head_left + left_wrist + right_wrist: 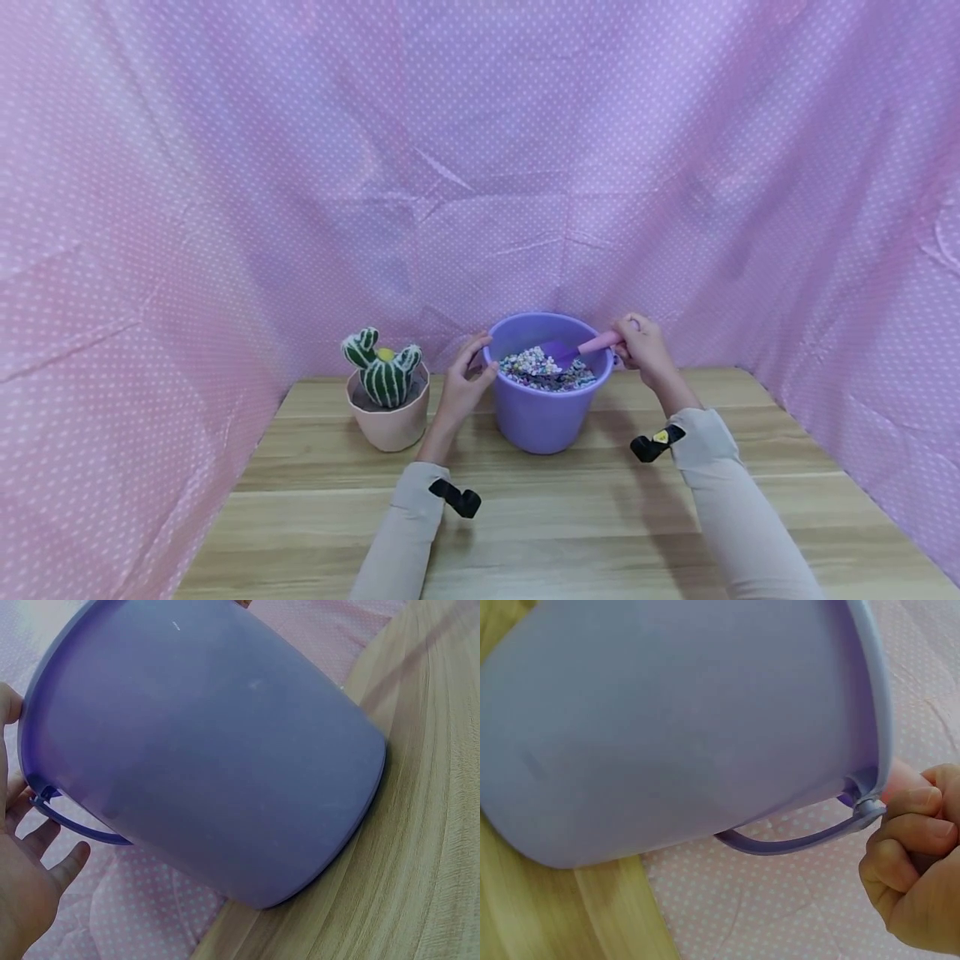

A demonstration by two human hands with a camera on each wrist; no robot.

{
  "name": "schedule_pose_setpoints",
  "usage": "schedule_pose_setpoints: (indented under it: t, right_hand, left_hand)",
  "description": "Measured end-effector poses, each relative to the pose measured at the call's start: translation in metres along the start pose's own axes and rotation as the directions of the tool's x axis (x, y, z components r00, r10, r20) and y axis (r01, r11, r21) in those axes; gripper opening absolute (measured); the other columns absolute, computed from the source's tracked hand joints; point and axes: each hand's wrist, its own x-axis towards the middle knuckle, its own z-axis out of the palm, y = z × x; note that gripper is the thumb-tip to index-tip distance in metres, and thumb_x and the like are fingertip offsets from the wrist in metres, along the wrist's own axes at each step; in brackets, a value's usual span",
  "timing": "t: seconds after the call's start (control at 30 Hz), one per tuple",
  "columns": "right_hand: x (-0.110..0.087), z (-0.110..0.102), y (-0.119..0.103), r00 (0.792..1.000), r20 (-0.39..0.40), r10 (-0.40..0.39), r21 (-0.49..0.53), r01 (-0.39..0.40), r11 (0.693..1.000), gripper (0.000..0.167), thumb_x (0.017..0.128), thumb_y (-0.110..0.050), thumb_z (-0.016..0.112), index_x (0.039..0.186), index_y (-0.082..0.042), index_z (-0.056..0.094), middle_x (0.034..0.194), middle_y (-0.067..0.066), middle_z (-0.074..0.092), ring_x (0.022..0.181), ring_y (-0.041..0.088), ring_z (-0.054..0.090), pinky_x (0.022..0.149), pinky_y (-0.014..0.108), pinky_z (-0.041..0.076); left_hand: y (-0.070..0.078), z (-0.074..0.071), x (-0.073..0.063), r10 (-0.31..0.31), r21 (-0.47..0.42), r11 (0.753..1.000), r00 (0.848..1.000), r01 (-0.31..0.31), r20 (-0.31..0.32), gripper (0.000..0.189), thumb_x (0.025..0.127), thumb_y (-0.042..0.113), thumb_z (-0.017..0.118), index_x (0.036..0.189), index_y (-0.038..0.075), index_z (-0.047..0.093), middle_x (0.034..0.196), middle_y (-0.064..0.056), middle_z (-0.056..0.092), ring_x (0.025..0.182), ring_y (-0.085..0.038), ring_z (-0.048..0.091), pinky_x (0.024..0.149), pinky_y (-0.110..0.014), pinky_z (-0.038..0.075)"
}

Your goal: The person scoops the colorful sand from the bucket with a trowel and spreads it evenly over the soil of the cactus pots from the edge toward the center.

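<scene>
A purple bucket (543,421) stands upright on the wooden table, partly filled with small multicoloured beads (528,364). My left hand (465,387) holds its left rim, thumb and fingers at the edge. In the left wrist view the other fingers (69,866) spread beside the bucket's hanging handle (82,829). Above the right rim, my right hand (643,346) grips the pink handle of a small trowel (598,342). The trowel's purple blade dips inside the bucket, with pale beads heaped at it. In the right wrist view, my curled fingers (911,840) are beside the bucket's handle joint.
A green-and-white toy cactus (386,382) with a yellow top sits in a pale pink pot (390,425), left of my left hand. Pink dotted cloth (480,167) hangs behind and at both sides of the wooden table (540,517).
</scene>
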Motion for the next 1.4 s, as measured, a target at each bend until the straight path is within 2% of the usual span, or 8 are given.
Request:
schedule_pose_setpoints:
  t: [0.23, 0.47, 0.73, 0.9, 1.03, 1.17, 1.3, 1.4]
  right_hand:
    - [-0.007, -0.006, -0.009, 1.0, 0.001, 0.018, 0.043, -0.018, 0.999, 0.015, 0.102, -0.013, 0.048, 0.089, -0.007, 0.053, 0.047, -0.007, 0.046, 0.039, 0.001, 0.036, 0.038, 0.016, 0.029]
    - [-0.004, -0.011, -0.002, 1.0, -0.017, 0.012, 0.034, -0.011, 0.999, 0.018, 0.102, -0.017, 0.051, 0.084, -0.012, 0.052, 0.047, -0.011, 0.048, 0.041, -0.001, 0.037, 0.037, 0.014, 0.029]
    - [-0.01, -0.015, -0.008, 0.999, -0.02, 0.03, 0.057, -0.029, 0.998, 0.019, 0.102, -0.014, 0.051, 0.083, -0.012, 0.052, 0.048, -0.009, 0.048, 0.04, 0.0, 0.037, 0.037, 0.015, 0.028]
    - [-0.011, -0.019, -0.016, 1.0, 0.023, 0.015, 0.072, -0.017, 0.997, 0.025, 0.104, -0.013, 0.047, 0.084, -0.005, 0.059, 0.052, -0.004, 0.063, 0.038, 0.001, 0.035, 0.036, 0.016, 0.026]
    - [-0.014, -0.019, -0.025, 0.999, -0.017, 0.034, 0.065, -0.033, 0.997, 0.015, 0.102, -0.013, 0.047, 0.087, -0.01, 0.051, 0.048, -0.008, 0.052, 0.04, 0.0, 0.037, 0.037, 0.014, 0.028]
    - [-0.018, -0.013, -0.037, 0.999, -0.022, 0.026, 0.035, -0.025, 0.999, 0.013, 0.101, -0.014, 0.049, 0.089, -0.009, 0.05, 0.047, -0.009, 0.046, 0.04, 0.0, 0.036, 0.037, 0.014, 0.028]
    - [-0.019, -0.003, -0.05, 0.999, 0.044, 0.003, 0.033, -0.005, 0.999, 0.021, 0.104, -0.017, 0.048, 0.085, -0.009, 0.049, 0.051, -0.008, 0.056, 0.041, 0.001, 0.033, 0.038, 0.015, 0.026]
    - [-0.019, 0.008, -0.059, 0.995, 0.1, -0.013, 0.04, 0.009, 0.999, 0.028, 0.104, -0.017, 0.047, 0.077, -0.012, 0.05, 0.054, -0.005, 0.063, 0.041, 0.001, 0.031, 0.039, 0.016, 0.025]
  left_hand:
    - [0.003, 0.0, -0.002, -0.006, 0.026, 1.0, 1.0, 0.006, 0.012, 0.05, 0.097, 0.005, 0.063, 0.143, -0.012, 0.048, 0.159, -0.028, 0.037, 0.148, -0.043, 0.037, 0.115, -0.066, 0.037]
    - [-0.03, 0.0, 0.004, -0.009, 0.041, 0.999, 1.0, 0.01, -0.029, 0.048, 0.097, 0.008, 0.066, 0.143, 0.0, 0.054, 0.16, -0.018, 0.041, 0.148, -0.036, 0.04, 0.116, -0.062, 0.039]
    - [0.0, 0.002, 0.001, -0.016, 0.044, 0.999, 1.0, 0.016, 0.0, 0.051, 0.095, 0.001, 0.064, 0.141, -0.013, 0.049, 0.158, -0.03, 0.037, 0.145, -0.048, 0.038, 0.117, -0.068, 0.034]
    - [-0.005, 0.0, 0.003, -0.017, 0.111, 0.993, 0.996, 0.027, -0.086, 0.055, 0.092, 0.005, 0.071, 0.144, 0.0, 0.054, 0.153, -0.02, 0.048, 0.14, -0.043, 0.045, 0.119, -0.059, 0.037]
    - [0.012, -0.006, -0.004, 0.069, 0.204, 0.978, 0.989, -0.041, -0.129, 0.055, 0.088, 0.008, 0.076, 0.141, 0.008, 0.059, 0.147, -0.012, 0.058, 0.141, -0.031, 0.048, 0.12, -0.055, 0.039]
    - [0.036, -0.019, -0.015, 0.194, 0.236, 0.958, 0.973, -0.161, -0.126, 0.052, 0.087, 0.002, 0.076, 0.136, 0.005, 0.062, 0.137, -0.017, 0.065, 0.135, -0.031, 0.055, 0.118, -0.052, 0.042]
    - [0.055, -0.039, -0.028, 0.279, 0.229, 0.943, 0.949, -0.242, -0.145, 0.049, 0.086, -0.005, 0.074, 0.134, 0.002, 0.062, 0.126, -0.021, 0.069, 0.125, -0.023, 0.063, 0.113, -0.036, 0.048]
    - [0.066, -0.058, -0.035, 0.322, 0.212, 0.936, 0.924, -0.28, -0.206, 0.046, 0.085, -0.011, 0.072, 0.13, -0.003, 0.063, 0.117, -0.027, 0.07, 0.114, -0.014, 0.067, 0.107, -0.024, 0.052]
